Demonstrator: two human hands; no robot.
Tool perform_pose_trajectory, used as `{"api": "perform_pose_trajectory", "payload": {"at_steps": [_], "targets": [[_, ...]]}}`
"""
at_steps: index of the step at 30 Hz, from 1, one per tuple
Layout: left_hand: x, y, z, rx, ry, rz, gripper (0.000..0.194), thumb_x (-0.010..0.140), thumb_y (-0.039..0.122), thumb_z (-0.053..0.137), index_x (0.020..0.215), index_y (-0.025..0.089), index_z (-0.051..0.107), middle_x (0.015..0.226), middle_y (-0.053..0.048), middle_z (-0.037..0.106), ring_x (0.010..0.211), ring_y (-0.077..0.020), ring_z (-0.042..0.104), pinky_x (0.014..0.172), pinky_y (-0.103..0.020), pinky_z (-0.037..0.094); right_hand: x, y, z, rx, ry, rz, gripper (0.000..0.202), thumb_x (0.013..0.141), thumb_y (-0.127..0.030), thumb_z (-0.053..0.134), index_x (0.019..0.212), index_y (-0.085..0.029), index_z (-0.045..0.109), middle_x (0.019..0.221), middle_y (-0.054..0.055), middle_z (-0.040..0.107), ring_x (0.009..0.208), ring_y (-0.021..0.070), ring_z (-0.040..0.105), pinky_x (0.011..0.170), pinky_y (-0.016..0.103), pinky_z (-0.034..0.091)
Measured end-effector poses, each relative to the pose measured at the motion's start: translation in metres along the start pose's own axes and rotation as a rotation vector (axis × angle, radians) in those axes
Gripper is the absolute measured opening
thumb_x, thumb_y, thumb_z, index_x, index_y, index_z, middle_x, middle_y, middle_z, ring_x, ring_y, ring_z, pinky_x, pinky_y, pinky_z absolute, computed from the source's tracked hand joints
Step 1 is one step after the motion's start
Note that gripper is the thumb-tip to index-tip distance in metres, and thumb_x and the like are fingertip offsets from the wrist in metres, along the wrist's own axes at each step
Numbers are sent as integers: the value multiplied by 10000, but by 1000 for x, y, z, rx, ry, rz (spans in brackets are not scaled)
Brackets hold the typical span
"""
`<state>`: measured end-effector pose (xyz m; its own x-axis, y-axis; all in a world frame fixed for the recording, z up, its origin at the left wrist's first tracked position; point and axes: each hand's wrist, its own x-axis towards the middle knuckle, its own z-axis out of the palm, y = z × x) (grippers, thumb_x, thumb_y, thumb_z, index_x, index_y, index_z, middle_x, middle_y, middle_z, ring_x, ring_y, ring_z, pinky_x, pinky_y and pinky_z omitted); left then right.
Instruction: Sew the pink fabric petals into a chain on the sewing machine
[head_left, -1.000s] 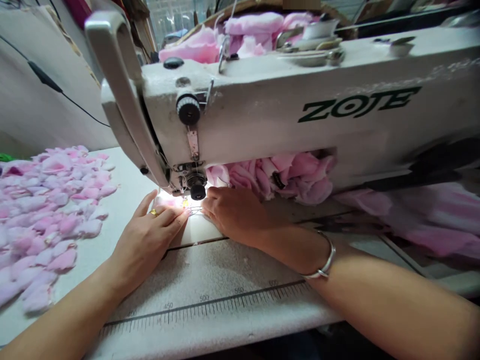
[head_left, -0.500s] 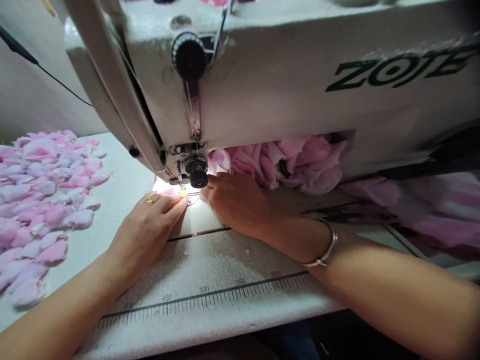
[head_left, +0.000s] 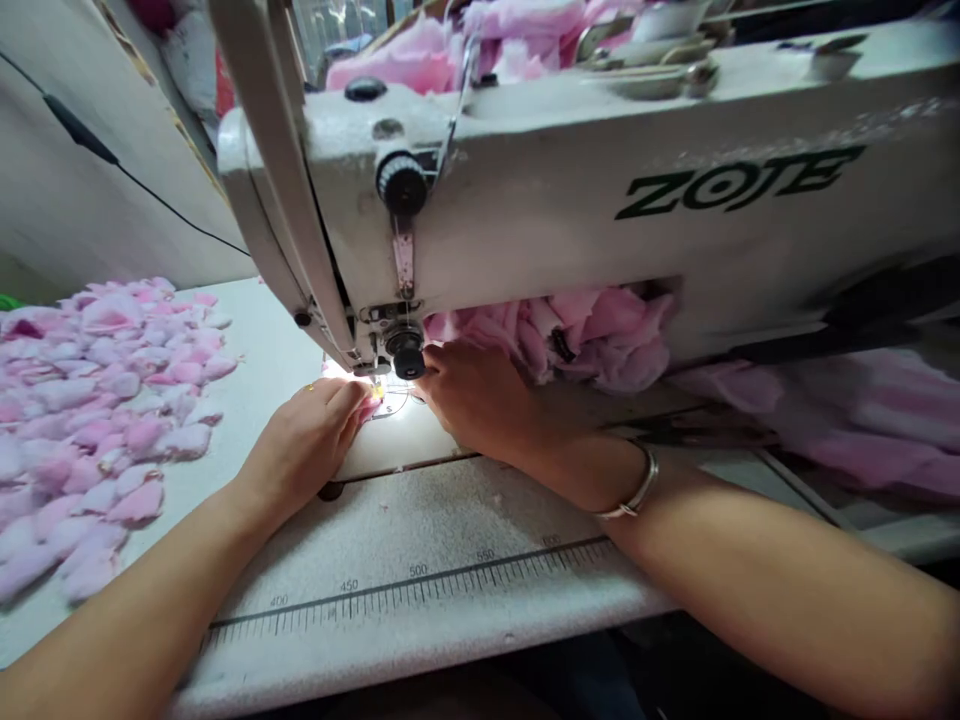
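Observation:
At the lit needle area of a white sewing machine [head_left: 525,215], my left hand [head_left: 311,435] has its fingers bent and pressed together on a small pink fabric piece [head_left: 370,407]. The piece lies by the presser foot, mostly covered by my fingers and the glare. My right hand [head_left: 476,400] is curled just right of the needle, close to the black knob [head_left: 409,360]. Its fingertips are hidden behind that knob, so what they pinch does not show. Bunched pink fabric [head_left: 615,335] fills the space under the machine arm, behind my right hand.
Many small pink and white fabric pieces [head_left: 112,430] are spread on the table at the left. A printed ruler [head_left: 420,588] runs along the front edge. More pink cloth [head_left: 862,430] lies at the right, and another pink heap [head_left: 517,45] shows behind the machine.
The view has shifted, showing more of the machine's top. My left fingers, stretched out flatter before, are now bent around the pink piece. My right hand stays beside the needle.

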<state>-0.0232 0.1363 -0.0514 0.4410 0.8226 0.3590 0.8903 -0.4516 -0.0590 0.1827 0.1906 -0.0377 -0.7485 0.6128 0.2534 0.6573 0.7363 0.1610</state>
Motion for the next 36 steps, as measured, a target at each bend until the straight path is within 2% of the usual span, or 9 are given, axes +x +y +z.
{"api": "perform_pose_trajectory", "payload": {"at_steps": [3,8,12,16,18,21,26,31,36], "targets": [[3,-10,0,-17,25,8,191,940,203,425,970,155,607,824,-55,583,748,-199,544,658,-315,453,-5,-1,-1,49,-21,7,129,903,-166,518,841,-184,630,894,40,633,784,186,583,614,298,389],[5,-19,-4,-78,59,-13,157,892,174,486,899,172,643,827,-52,608,840,-220,537,769,-359,453,-8,-6,-1,87,3,-28,109,871,-108,566,877,-185,642,894,43,623,791,190,578,596,302,407],[5,-14,-9,-220,-3,-136,166,885,181,483,919,167,645,818,-41,618,773,-187,547,695,-324,445,-7,-9,3,86,49,-104,152,873,-81,556,972,-166,635,939,52,619,869,199,577,689,322,453],[5,-10,-11,-298,-44,-169,128,877,214,518,919,193,637,793,-15,601,706,-161,529,645,-298,416,-6,-12,7,81,84,-185,102,874,-101,565,920,-173,621,921,28,614,851,201,566,601,330,442],[5,-11,-10,-288,-16,-135,95,864,197,540,901,197,627,807,-12,608,723,-161,538,665,-302,419,-6,-12,8,81,96,-228,78,882,-126,567,846,-179,611,879,8,607,829,192,558,548,327,421],[4,-15,-10,-180,27,2,98,873,176,547,892,222,633,863,-5,645,809,-180,547,773,-347,420,-7,-11,9,80,106,-255,97,862,-123,594,785,-180,599,829,-8,597,823,187,552,516,331,403],[4,-14,-14,-84,5,169,111,921,259,543,946,277,650,946,41,691,874,-189,542,953,-444,353,-10,-7,5,86,100,-226,51,831,-146,644,841,-184,612,820,-12,597,785,191,548,451,338,343],[1,-4,-18,-86,-93,136,177,948,249,491,1001,265,659,923,19,685,873,-190,559,955,-470,358,-11,-7,1,89,45,-216,40,849,-159,634,835,-195,624,789,-8,590,751,182,536,459,327,317],[-2,4,-16,-122,-91,87,212,958,238,461,1028,214,659,919,-33,666,874,-207,547,834,-410,443,-11,-7,3,72,67,-214,48,866,-168,615,828,-196,626,766,1,584,745,189,535,467,320,320]]}}
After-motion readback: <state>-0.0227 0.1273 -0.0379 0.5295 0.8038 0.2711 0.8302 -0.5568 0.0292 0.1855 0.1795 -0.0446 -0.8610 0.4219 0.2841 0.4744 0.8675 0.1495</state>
